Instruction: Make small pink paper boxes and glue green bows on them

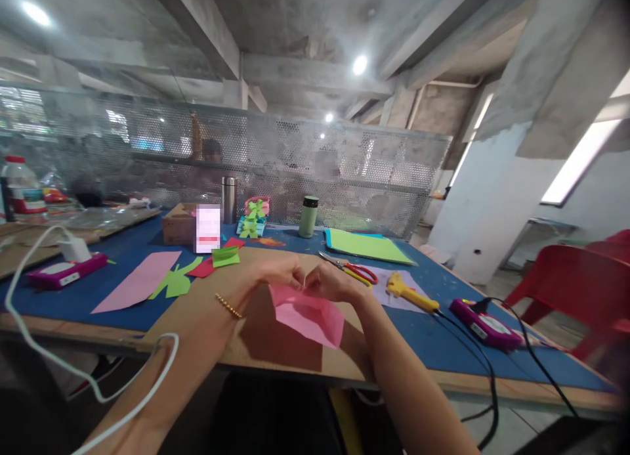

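Both hands meet over a brown cardboard sheet (pixel 207 324) at the table's front. My left hand (pixel 285 271) pinches the top edge of a pink sheet of paper (pixel 310 314). Close beside it, my right hand (pixel 325 281) grips the same edge, fingers closed. The pink paper hangs bent toward me, its lower part above the cardboard. Just right of my hands lie red-handled scissors (pixel 361 273) and a yellow hot glue gun (pixel 411 293) on a pale purple sheet (pixel 386 281). To the left are a green paper cutout (pixel 172 283) and a flat pink strip (pixel 140 278).
A green tumbler (pixel 308 217), a steel flask (pixel 229 199) and a cardboard box (pixel 178 224) stand at the back. Green paper sheets (pixel 369 245) lie at right. Purple power strips (pixel 485 324) sit at both sides; a white cable (pixel 44 356) crosses my left arm.
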Motion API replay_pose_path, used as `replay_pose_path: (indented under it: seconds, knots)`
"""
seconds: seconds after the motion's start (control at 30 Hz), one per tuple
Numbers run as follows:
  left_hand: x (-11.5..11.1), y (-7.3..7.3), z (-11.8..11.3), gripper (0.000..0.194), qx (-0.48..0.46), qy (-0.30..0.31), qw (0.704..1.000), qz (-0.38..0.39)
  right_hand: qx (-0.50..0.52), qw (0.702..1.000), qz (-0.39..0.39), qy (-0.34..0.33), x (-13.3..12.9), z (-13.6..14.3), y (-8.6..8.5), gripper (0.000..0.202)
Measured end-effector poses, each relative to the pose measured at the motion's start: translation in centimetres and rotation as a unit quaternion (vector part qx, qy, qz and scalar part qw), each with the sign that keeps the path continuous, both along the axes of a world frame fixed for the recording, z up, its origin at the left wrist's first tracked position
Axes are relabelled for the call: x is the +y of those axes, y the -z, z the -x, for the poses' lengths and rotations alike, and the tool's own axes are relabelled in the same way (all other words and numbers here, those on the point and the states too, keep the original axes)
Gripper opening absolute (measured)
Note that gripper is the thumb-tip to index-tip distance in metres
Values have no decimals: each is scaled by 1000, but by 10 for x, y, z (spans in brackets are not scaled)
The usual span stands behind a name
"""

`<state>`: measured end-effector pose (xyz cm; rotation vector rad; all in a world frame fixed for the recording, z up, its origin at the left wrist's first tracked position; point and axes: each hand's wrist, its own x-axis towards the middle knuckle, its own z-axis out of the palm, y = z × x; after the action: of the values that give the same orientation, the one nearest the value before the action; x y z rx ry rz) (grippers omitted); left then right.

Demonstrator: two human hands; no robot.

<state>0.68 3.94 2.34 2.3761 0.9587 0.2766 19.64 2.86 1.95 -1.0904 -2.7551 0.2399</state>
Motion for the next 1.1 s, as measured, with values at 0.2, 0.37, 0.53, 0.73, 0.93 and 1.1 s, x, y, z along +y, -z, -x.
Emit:
replay_pose_path:
  seconds: [0.2,0.37,0.53,0.73,0.93,1.1]
  knots:
    - [0,6,14,13,-12,21,1000,-17,-4,1000,24,-7,-3,3,-4,20]
    - [4,8,25,12,-15,6,999,-27,-9,998,52,42,-4,-2,-9,22]
    - [4,9,27,13,0,-14,999,-29,-7,997,61,46,-3,-4,-10,20]
    - [-5,1,26,10,16,-34,998,-42,-4,998,52,39,-2,-2,-8,17]
    - [-12,-7,25,11,42,-55,996,-60,42,995,73,55,1,-9,-8,34]
    - [-14,-8,24,10,57,-74,994,-57,75,994,53,59,3,-8,-8,43]
